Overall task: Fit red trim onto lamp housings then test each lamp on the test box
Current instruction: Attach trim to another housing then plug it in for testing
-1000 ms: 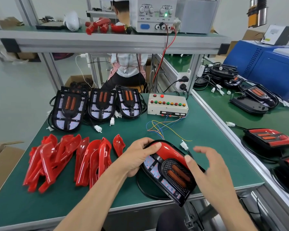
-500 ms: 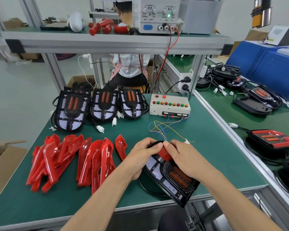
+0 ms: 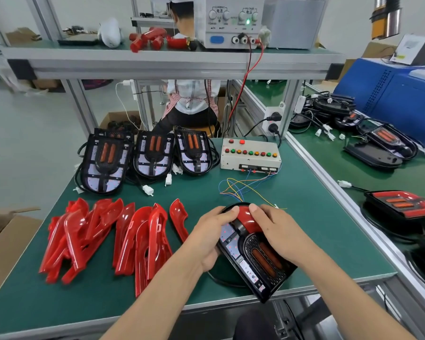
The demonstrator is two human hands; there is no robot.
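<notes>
**Pressing red trim onto one housing; testing not begun**

Seating of trim is, in my judgement, the step in hand. From my remote view, the left hand grips the left edge of the lamp housing, fingers curled round it, thumb on the red trim. The right hand curls over the right side, thumb pressing the same trim. The housing sits at 6 o'clock on the surface, overhanging the near edge.

Remaining: three bare housings wait at 11 o'clock, and a pile of loose trims lies at 8 o'clock. The test box stands at 12 o'clock with its coloured wires trailing towards the hands; I see no lamp plugged in. Those wires could snag.
</notes>
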